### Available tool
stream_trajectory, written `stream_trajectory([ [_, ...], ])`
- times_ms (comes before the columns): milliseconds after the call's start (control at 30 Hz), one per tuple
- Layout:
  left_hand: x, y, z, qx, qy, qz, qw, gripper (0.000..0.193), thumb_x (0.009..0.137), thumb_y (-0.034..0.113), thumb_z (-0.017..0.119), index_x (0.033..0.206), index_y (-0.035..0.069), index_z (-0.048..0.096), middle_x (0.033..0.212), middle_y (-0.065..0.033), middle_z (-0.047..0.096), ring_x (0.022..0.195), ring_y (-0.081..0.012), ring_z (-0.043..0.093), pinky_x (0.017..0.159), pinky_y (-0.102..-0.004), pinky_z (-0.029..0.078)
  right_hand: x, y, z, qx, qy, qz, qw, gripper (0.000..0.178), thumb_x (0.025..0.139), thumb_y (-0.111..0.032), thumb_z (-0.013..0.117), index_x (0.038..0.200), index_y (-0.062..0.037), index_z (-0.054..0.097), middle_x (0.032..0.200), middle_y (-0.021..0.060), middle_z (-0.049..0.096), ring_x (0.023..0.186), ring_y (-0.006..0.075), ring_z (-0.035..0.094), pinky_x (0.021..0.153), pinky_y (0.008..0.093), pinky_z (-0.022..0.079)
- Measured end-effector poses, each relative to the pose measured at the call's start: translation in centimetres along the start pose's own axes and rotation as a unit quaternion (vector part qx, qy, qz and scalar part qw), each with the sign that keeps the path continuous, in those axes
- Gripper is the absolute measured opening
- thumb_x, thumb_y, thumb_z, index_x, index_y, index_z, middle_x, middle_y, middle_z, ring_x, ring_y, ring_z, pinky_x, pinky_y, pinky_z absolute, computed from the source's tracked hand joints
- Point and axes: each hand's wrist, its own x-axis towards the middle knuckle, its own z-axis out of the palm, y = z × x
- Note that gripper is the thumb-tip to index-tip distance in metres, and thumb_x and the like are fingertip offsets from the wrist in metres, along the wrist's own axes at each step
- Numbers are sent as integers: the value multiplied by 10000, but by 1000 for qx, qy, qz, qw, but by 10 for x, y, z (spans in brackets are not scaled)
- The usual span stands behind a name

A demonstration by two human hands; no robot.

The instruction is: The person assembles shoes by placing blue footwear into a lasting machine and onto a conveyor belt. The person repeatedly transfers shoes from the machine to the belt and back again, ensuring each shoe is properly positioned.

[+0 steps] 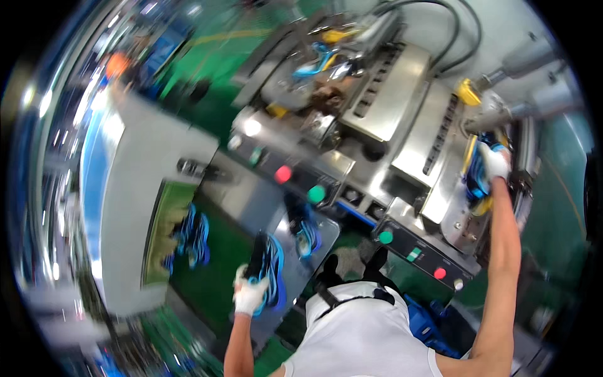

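My left hand, in a white glove, is closed on a black and blue shoe above a grey metal shelf at the lower left. Far to the right, my right hand, gloved too, is closed round a second black and blue shoe at the right station of a metal machine. Its fingertips are partly hidden by the shoe and the machine. Another shoe of the same look rests on the shelf, just right of my left hand.
Several more shoes stand left of the shelf by a grey panel. Metal cylinders jut over the right station. Button panels line the machine's front. Black cables arch behind it. A blurred person is at the far left.
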Motion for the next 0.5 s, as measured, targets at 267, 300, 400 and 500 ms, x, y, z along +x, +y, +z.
stream_trajectory([
  [267,93,-32,151,-136,90,27,986,858,789,273,828,1484,22,391,1388,-234,567,1302,-354,554,1089,-404,442,63,35,14,-22,-49,-97,994,787,807,-631,724,1136,83,691,1078,262,713,1012,408,663,905,469,492],
  [300,95,-28,156,-140,67,-5,988,879,801,302,828,1497,34,361,1356,-231,577,1261,-367,571,1085,-423,443,56,32,1,-29,-111,-53,992,827,809,-649,716,1157,101,679,1150,279,695,1070,420,652,939,474,489],
  [400,98,-49,165,-148,78,-13,986,873,815,414,798,1486,52,372,1381,-246,534,1245,-407,564,1057,-469,456,-62,-57,-31,-132,38,-130,982,874,879,-586,684,1402,89,497,1472,279,492,1352,381,499,1109,430,402],
  [500,95,-38,144,-114,58,-7,992,840,820,483,769,1453,57,417,1364,-247,519,1250,-419,540,1033,-479,460,-241,-116,-55,123,55,-293,946,865,958,-398,667,1563,63,254,1576,272,370,1472,359,367,1222,404,271],
])
